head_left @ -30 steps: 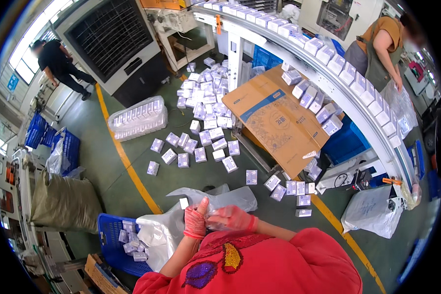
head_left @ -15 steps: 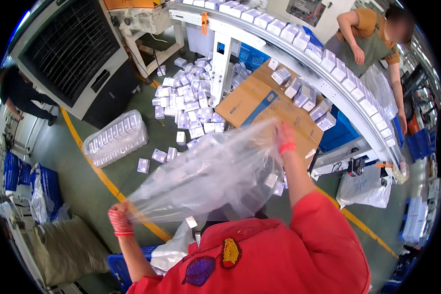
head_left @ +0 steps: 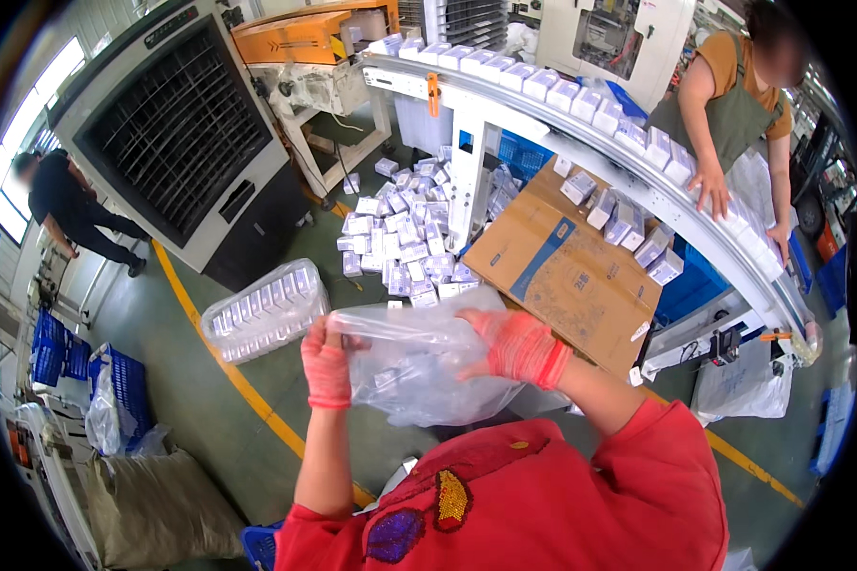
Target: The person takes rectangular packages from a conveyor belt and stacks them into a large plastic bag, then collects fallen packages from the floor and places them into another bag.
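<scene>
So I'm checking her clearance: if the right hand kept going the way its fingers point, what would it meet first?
The right hand points left across the clear plastic bag, so it would likely meet the left hand gripping the bag's other edge, though depth is unclear.

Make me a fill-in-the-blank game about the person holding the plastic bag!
1. Both hands, the left hand and the right hand, wear gloves coloured ____.
2. The two hands hold a clear plastic ____ between them.
3. The small white boxes lie in a heap on the ____.
4. The flat cardboard sheet is coloured ____.

Missing words: red, bag, floor, brown
</scene>
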A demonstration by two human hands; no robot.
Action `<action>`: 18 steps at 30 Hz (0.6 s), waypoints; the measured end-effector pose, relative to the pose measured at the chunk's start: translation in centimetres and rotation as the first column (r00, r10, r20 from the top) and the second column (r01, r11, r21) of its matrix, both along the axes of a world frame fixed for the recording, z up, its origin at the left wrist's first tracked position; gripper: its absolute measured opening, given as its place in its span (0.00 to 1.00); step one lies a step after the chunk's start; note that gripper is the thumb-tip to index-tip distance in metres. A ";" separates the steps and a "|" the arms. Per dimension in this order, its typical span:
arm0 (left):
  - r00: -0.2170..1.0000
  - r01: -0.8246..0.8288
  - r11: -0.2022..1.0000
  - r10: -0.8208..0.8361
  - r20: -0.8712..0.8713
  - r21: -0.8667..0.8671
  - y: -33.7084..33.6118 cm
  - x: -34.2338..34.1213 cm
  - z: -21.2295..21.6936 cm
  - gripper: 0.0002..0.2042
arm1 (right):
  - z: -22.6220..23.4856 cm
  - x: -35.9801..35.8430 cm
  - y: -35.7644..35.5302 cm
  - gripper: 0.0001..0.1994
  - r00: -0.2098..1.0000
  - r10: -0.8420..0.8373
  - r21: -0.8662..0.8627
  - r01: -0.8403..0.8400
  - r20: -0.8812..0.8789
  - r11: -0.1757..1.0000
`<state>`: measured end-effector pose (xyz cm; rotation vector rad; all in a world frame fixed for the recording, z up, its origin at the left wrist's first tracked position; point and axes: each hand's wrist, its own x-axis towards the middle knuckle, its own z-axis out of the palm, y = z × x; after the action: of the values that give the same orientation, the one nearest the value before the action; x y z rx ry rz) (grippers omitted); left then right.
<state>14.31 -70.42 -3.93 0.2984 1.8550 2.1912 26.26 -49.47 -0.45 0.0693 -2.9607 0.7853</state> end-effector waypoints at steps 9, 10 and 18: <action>0.460 0.285 0.862 -0.507 0.729 0.420 2.2 7.6 8.0 0.05 | -20.5 -0.5 1.4 0.14 0.659 -0.656 0.078 0.681 0.368 0.728; 0.433 0.342 0.775 -0.632 0.643 0.531 1.9 7.8 9.2 0.06 | -22.0 0.6 2.5 0.13 0.586 -0.692 0.106 0.726 0.423 0.680; 0.749 0.630 0.770 -0.570 0.339 -0.098 -0.6 5.7 12.2 0.18 | -28.7 13.7 17.6 0.12 -0.194 -0.972 -0.929 0.317 0.136 -0.193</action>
<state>20.05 -70.98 8.32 0.4362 1.5195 1.4921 40.00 -31.82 -29.20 -1.2500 -0.8581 1.1208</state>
